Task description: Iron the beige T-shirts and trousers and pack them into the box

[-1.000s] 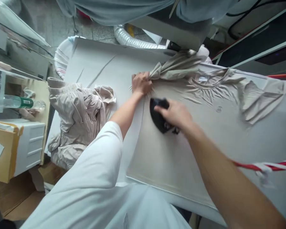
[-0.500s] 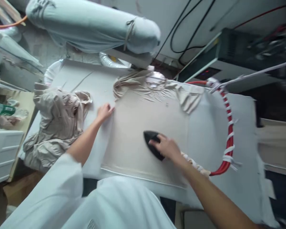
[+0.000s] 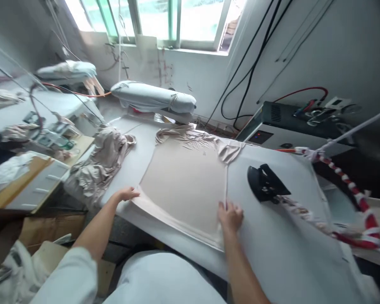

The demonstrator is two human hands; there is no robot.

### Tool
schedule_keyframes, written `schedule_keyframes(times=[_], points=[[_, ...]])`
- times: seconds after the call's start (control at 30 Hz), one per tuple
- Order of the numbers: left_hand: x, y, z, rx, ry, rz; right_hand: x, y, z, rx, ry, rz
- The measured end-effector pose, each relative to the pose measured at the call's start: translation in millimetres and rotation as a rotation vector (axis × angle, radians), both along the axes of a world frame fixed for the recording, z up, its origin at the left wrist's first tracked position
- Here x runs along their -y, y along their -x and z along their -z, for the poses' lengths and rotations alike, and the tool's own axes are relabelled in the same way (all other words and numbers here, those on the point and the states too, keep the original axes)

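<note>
A beige T-shirt [image 3: 185,181] lies flat on the padded ironing table [image 3: 272,245], its collar towards the far side. My left hand [image 3: 126,194] pinches the shirt's near left hem corner, which lifts slightly off the table. At the near right corner of the hem, my right hand [image 3: 230,215] has its fingers curled onto the fabric's edge. The black iron [image 3: 264,182] rests on the table to the right of the shirt, apart from both hands.
A heap of crumpled beige garments [image 3: 96,169] lies at the table's left end. The iron's red-and-white wrapped hose [image 3: 342,230] trails off to the right. A padded sleeve form [image 3: 153,97] stands behind the table, a black machine [image 3: 291,118] at the back right, and drawers [image 3: 34,185] to the left.
My right hand let go of the iron, which now rests to the shirt's right. Both hands came back to the shirt's near hem. The view has lifted towards the window.
</note>
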State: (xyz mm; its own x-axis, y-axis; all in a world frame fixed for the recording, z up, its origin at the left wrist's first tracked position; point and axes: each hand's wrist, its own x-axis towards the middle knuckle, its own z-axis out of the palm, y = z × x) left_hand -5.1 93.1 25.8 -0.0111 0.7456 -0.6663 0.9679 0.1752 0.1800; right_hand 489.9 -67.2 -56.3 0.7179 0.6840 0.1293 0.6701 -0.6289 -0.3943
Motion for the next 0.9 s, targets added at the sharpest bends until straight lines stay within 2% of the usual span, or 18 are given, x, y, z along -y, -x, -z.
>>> schedule_keyframes(times=[0.07, 0.1, 0.17, 0.2, 0.27, 0.3, 0.37, 0.43, 0.5, 0.53, 0.57, 0.6, 0.63, 0.7, 0.73, 0.8, 0.87, 0.9], points=[[-12, -1, -14.0, -0.011, -0.072, 0.034, 28, 48, 15.9, -0.117, 0.124, -0.046], [-11, 0, -14.6, -0.019, -0.122, 0.058, 34, 59, 17.7, -0.168, 0.192, -0.071], [6, 4, -4.0, -0.024, -0.224, 0.13, 43, 62, 14.3, -0.231, 0.311, -0.114], [23, 10, 5.7, -0.023, -0.271, 0.17, 52, 58, 12.1, -0.231, 0.349, -0.131], [73, 34, 28.8, -0.017, -0.353, 0.245, 89, 56, 12.2, -0.176, 0.366, -0.144], [105, 53, 40.6, -0.012, -0.387, 0.28, 119, 63, 15.1, -0.144, 0.362, -0.141], [181, 103, 61.4, -0.006, -0.406, 0.348, 202, 94, 25.4, -0.116, 0.36, -0.127], [264, 156, 75.4, -0.015, -0.363, 0.399, 299, 138, 36.7, -0.139, 0.368, -0.116], [339, 197, 80.4, -0.05, -0.263, 0.398, 388, 176, 42.7, -0.205, 0.403, -0.124], [368, 208, 79.5, -0.087, -0.209, 0.379, 421, 190, 42.6, -0.229, 0.446, -0.14], [387, 211, 76.9, -0.128, -0.167, 0.363, 442, 200, 40.5, -0.23, 0.493, -0.169], [396, 205, 73.2, -0.155, -0.153, 0.363, 449, 207, 36.7, -0.205, 0.53, -0.216], [394, 191, 69.1, -0.149, -0.172, 0.397, 442, 212, 31.9, -0.161, 0.544, -0.288], [357, 140, 61.8, -0.007, -0.281, 0.597, 390, 217, 21.0, -0.058, 0.487, -0.504], [325, 106, 59.0, 0.109, -0.345, 0.741, 348, 217, 15.8, -0.022, 0.428, -0.642], [242, 32, 53.6, 0.293, -0.425, 1.004, 246, 209, 6.7, 0.009, 0.336, -0.934], [151, -37, 45.7, 0.282, -0.422, 1.079, 141, 181, -2.7, 0.018, 0.328, -1.146], [107, -66, 39.9, 0.216, -0.411, 1.019, 94, 156, -8.8, 0.012, 0.368, -1.161]])
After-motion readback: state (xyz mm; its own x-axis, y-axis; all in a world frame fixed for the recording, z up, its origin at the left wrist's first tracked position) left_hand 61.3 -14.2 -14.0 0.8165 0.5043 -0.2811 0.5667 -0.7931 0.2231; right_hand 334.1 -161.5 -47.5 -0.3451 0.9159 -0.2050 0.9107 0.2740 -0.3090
